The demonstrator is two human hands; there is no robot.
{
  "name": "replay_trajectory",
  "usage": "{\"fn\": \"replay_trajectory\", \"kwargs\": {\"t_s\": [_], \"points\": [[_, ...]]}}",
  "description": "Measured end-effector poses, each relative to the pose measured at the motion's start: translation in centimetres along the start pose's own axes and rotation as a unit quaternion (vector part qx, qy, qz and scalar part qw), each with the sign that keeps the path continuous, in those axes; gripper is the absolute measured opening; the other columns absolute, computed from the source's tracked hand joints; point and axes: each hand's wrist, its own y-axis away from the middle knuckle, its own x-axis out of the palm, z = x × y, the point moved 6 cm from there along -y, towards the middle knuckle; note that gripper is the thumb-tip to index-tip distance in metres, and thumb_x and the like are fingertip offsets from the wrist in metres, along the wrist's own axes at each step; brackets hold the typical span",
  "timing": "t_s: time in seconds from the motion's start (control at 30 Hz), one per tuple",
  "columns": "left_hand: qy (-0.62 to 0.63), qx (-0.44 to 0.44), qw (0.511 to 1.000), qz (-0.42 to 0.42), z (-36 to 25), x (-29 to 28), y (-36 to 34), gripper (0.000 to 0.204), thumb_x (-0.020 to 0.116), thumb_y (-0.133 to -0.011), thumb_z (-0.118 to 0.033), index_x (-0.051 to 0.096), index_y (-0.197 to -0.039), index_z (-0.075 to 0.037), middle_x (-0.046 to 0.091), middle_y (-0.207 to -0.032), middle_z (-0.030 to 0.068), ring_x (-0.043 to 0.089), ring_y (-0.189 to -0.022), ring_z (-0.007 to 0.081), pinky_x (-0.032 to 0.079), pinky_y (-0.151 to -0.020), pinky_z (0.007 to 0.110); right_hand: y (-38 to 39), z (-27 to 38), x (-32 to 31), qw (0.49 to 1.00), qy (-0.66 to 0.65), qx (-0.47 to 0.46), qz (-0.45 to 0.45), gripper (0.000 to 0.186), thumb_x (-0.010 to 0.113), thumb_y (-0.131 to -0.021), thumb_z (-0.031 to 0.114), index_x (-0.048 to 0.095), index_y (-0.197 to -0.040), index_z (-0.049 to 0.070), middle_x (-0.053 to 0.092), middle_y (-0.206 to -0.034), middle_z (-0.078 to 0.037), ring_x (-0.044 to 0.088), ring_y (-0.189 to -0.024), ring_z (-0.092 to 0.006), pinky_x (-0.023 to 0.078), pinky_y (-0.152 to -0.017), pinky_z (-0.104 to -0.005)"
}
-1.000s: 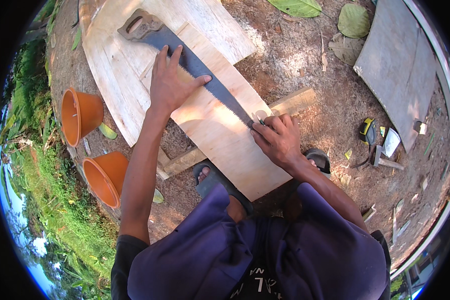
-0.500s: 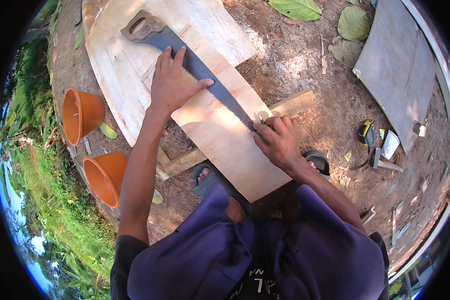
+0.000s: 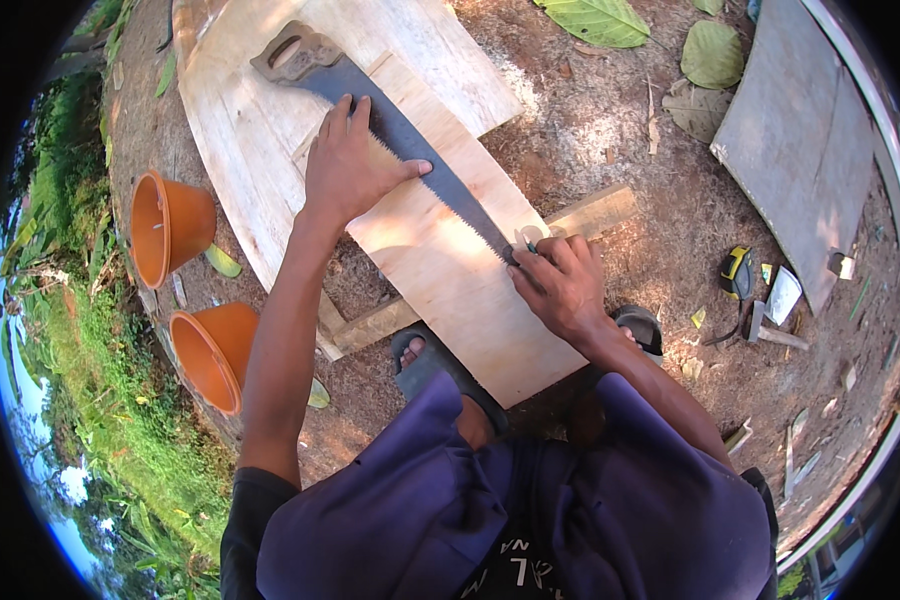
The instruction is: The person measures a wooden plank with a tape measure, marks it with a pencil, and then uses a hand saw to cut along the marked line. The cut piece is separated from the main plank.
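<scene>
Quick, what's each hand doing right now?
Left hand: open, fingers spread, fingertips and thumb on the saw blade.
Right hand: closed around a slim pencil-like thing, mostly hidden, near the saw's tip.

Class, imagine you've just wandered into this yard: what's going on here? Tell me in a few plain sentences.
A person's spread left hand rests on a handsaw lying flat and slantwise along a pale wooden board, its handle at the far end. The curled right hand is by the saw's narrow tip, with a thin object in its fingers, mostly hidden. On the ground to the right lie a tape measure and a hammer.
</scene>
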Motion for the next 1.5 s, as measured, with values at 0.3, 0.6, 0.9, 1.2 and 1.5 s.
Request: {"fn": "replay_trajectory", "kwargs": {"t_s": [0.3,0.6,0.9,1.2,1.5], "points": [[-0.004,-0.037,0.995,0.095,-0.7,0.7,-0.1,0.142,0.087,-0.064,-0.072,0.021,-0.16,0.01,0.016,-0.168,0.0333,0.015,-0.158,0.0455,0.024,-0.128,0.05,-1.4,-0.1,-1.3,1.0,-0.002,0.005,0.007,0.029,0.074,-0.091,0.014,0.072,-0.121,0.017,0.068,-0.103,-0.004,0.064,-0.09,-0.0265,0.048,-0.076,-0.0429],[0.038,-0.045,0.991,0.12,-0.7,1.6,-0.7,0.145,0.092,-0.061,-0.065,0.019,-0.158,0.014,0.014,-0.166,0.0386,0.011,-0.157,0.052,0.025,-0.125,0.059,-8.1,0.0,0.1,0.95,-0.216,0.202,0.095,0.022,0.066,-0.1,0.015,0.071,-0.114,-0.001,0.072,-0.088,-0.021,0.072,-0.078,-0.0363,0.054,-0.067,-0.0428],[0.047,-0.052,0.991,0.112,-0.7,1.7,-0.5,0.145,0.093,-0.059,-0.065,0.02,-0.16,0.01,0.013,-0.167,0.0356,0.012,-0.157,0.0501,0.027,-0.123,0.065,-10.8,-0.3,1.9,0.941,-0.248,0.214,0.083,0.022,0.065,-0.1,0.016,0.075,-0.106,-0.003,0.071,-0.082,-0.021,0.068,-0.069,-0.0286,0.053,-0.069,-0.0388],[0.035,-0.043,0.994,0.093,-0.4,2.0,-0.3,0.145,0.09,-0.06,-0.071,0.02,-0.159,0.009,0.014,-0.167,0.0363,0.013,-0.157,0.0513,0.03,-0.121,0.066,-11.9,0.6,2.3,0.977,-0.15,0.127,0.089,0.024,0.063,-0.102,0.021,0.076,-0.102,0.001,0.073,-0.084,-0.021,0.071,-0.076,-0.0366,0.056,-0.074,-0.0438],[0.025,-0.04,0.994,0.094,-0.4,2.1,-0.4,0.145,0.088,-0.061,-0.073,0.02,-0.16,0.009,0.013,-0.167,0.0366,0.013,-0.157,0.051,0.03,-0.121,0.067,-12.0,1.0,2.5,0.985,-0.104,0.09,0.102,0.022,0.065,-0.1,0.021,0.076,-0.104,0.002,0.074,-0.085,-0.019,0.072,-0.076,-0.0355,0.057,-0.07,-0.043]]}}
